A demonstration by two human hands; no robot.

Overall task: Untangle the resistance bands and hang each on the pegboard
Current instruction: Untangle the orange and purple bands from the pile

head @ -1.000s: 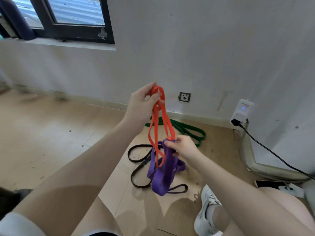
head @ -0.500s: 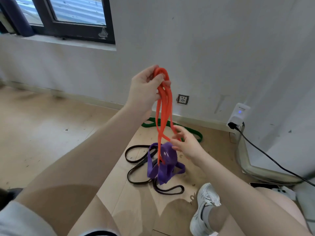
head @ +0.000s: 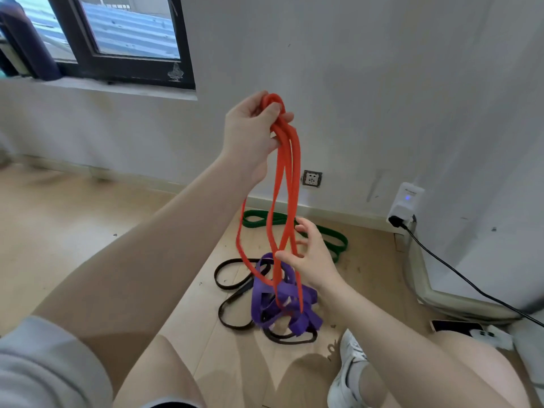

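Plainly, the left hand [head: 250, 134] is raised high in front of the wall with its fingers curled tight around the bunched top of the orange resistance band [head: 290, 178], and that height looks deliberate: it lets the long loops hang under their own weight so the crossings show themselves. Lower down, the right hand [head: 309, 257] is open, fingers spread, with the thumb and fingertips just touching the hanging orange strands where they cross; it pinches nothing firmly, which suits sorting one strand from another rather than pulling. The bottom of the orange loops drops into the purple resistance band [head: 282, 310], which lies crumpled on the wooden floor [head: 88, 219], and the orange seems to thread through its folds, though exactly how cannot be told. A black resistance band [head: 232, 301] curls on the floor under and beside the purple one, apparently caught up in the same knot. The green resistance band [head: 329, 234] lies apart near the skirting, by the wall socket [head: 312, 178], and looks free already. No pegboard is in view, so hanging is judged some way off; the task appears to be at its early untangling stage. A charger [head: 406, 204] with its cable [head: 471, 284] sits at the right, clear of the bands.
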